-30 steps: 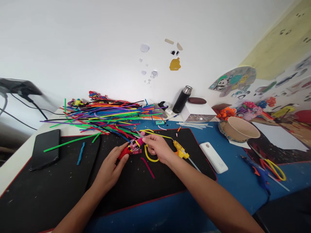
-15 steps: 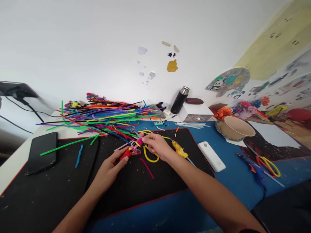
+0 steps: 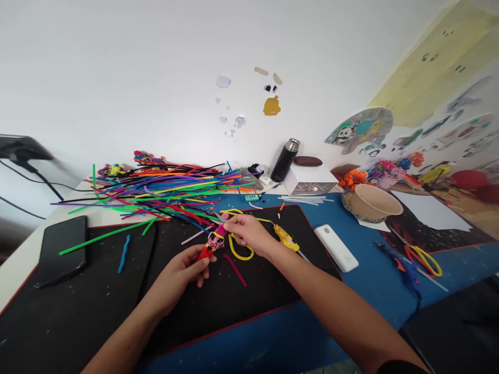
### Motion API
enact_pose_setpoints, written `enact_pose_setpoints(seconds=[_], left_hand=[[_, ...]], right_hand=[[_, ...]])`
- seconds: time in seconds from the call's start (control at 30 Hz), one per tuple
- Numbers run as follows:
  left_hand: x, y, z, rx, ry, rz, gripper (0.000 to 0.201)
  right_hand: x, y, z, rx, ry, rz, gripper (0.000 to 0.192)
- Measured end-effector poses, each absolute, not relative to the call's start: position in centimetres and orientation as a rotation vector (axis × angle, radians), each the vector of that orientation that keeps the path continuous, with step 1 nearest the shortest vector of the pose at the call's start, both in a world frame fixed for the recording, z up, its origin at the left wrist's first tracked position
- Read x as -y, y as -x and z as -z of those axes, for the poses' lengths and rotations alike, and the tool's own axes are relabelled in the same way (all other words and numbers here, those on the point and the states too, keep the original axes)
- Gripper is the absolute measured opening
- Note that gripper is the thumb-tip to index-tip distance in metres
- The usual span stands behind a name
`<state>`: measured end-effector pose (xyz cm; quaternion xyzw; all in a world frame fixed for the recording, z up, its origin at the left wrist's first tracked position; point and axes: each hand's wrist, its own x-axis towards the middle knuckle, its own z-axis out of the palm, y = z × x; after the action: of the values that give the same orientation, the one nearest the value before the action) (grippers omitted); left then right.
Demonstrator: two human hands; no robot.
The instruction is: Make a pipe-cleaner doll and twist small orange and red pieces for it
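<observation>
Fuzzy pink-red figure (image 3: 212,244) pinched between left hand (image 3: 183,272) and right hand (image 3: 247,234).

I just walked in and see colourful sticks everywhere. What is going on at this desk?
A person is working on a small pink and red craft figure over a black mat. The left hand grips its red lower end; the right hand pinches its top. A pile of pipe cleaners lies behind, a yellow glue gun alongside.

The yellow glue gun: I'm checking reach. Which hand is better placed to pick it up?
Probably the right hand: the yellow glue gun lies just beside its wrist on the black mat, while the left hand has its grip on the pink and red figure.
</observation>
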<state>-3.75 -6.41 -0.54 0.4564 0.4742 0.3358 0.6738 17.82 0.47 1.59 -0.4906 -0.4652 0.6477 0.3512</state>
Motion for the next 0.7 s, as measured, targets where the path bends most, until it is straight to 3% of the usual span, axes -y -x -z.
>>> enact_pose_setpoints(seconds=[0.43,0.7], left_hand=[[7.4,3.0,1.2,-1.064,-0.749,-0.944,0.038],[7.2,2.9,1.6,-0.987,-0.823,-0.862,0.038]], right_hand=[[-0.4,-17.7,-1.4,1.206,1.316,-1.667,0.028],[-0.3,-17.7,-1.2,1.207,1.328,-1.672,0.024]])
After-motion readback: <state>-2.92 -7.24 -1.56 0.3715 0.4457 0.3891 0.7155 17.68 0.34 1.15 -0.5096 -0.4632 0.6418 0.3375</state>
